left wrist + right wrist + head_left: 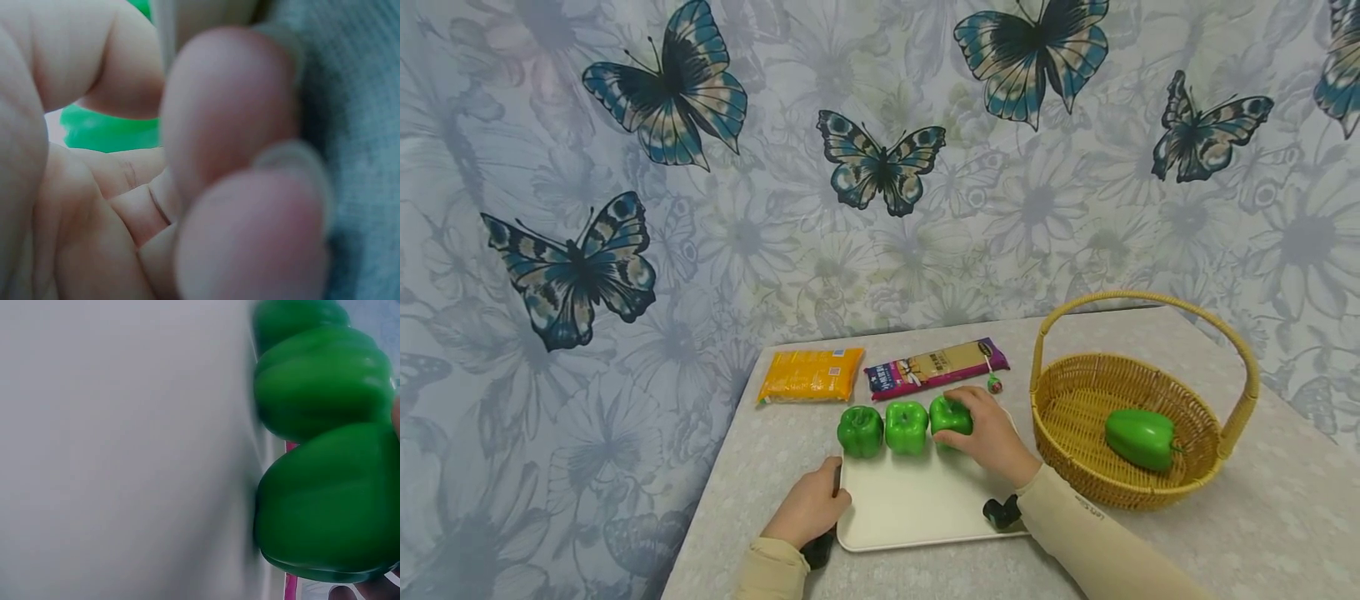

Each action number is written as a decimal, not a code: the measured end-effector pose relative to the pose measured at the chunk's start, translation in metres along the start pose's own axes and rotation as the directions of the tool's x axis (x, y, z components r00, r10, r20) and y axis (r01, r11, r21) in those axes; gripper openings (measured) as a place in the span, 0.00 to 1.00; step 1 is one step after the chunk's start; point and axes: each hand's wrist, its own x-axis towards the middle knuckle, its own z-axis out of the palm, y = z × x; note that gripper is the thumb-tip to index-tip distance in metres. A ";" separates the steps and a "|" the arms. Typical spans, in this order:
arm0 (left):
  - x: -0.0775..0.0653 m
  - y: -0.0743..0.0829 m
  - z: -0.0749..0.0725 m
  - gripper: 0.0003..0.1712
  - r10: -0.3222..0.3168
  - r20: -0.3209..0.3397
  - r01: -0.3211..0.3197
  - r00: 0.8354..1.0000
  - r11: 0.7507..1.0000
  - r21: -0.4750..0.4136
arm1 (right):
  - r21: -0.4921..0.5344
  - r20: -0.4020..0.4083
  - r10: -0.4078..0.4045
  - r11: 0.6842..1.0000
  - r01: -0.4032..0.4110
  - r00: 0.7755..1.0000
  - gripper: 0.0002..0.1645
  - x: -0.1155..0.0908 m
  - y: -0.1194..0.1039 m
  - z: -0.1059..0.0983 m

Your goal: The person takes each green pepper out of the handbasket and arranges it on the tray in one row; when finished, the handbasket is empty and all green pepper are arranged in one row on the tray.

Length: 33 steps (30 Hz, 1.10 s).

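A white tray point(910, 508) lies on the table, with a row of three green bell peppers standing along its far edge. My right hand point(992, 433) grips the rightmost bell pepper point(949, 417), fingers over its far side and thumb on the near side. That pepper point(331, 506) fills the lower right of the right wrist view, its base at the tray surface. Beside it stand the middle pepper point(907, 427) and the left pepper point(860, 432). At the tray's left edge, my left hand point(807, 506) holds the rim with curled fingers; the exact contact is partly hidden.
Right of the tray stands a wicker basket point(1051, 421) with a tall handle, one green bell pepper point(1141, 439) lying inside. Behind the tray lie an orange packet point(812, 375), a purple packet point(936, 368) and a small lollipop point(994, 383). A butterfly-patterned wall point(880, 267) rises behind the table.
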 end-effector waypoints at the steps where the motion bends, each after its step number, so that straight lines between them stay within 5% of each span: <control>1: 0.000 0.000 0.000 0.35 0.002 -0.001 -0.002 1.000 1.000 0.000 | 0.004 0.003 0.001 1.000 -0.001 1.000 0.43 0.000 -0.001 -0.001; 9: 0.001 0.000 0.001 0.35 0.005 0.016 -0.005 1.000 1.000 -0.010 | -0.017 0.062 -0.024 1.000 0.025 0.998 0.48 -0.007 -0.006 -0.031; 14: 0.004 -0.002 0.002 0.35 -0.013 0.025 0.013 1.000 1.000 -0.013 | -0.009 0.045 -0.005 1.000 0.006 0.999 0.30 -0.007 -0.011 -0.091; 18: 0.003 -0.003 0.002 0.34 -0.022 0.008 0.022 1.000 1.000 0.007 | -0.017 0.050 0.102 0.995 -0.101 0.994 0.18 -0.005 0.010 -0.141; 22: 0.002 -0.004 0.003 0.34 -0.042 0.006 0.041 0.999 0.999 0.024 | -0.057 0.083 0.219 0.975 -0.215 0.972 0.25 -0.009 0.051 -0.176; 27: 0.001 -0.003 0.004 0.34 -0.040 0.022 0.040 0.999 0.999 0.009 | -0.112 0.108 0.324 0.943 -0.312 0.940 0.31 -0.026 0.095 -0.188; 33: 0.004 0.000 0.003 0.35 -0.043 0.026 0.043 0.999 0.999 0.000 | -0.209 0.246 0.339 0.934 -0.292 0.908 0.26 -0.033 0.111 -0.187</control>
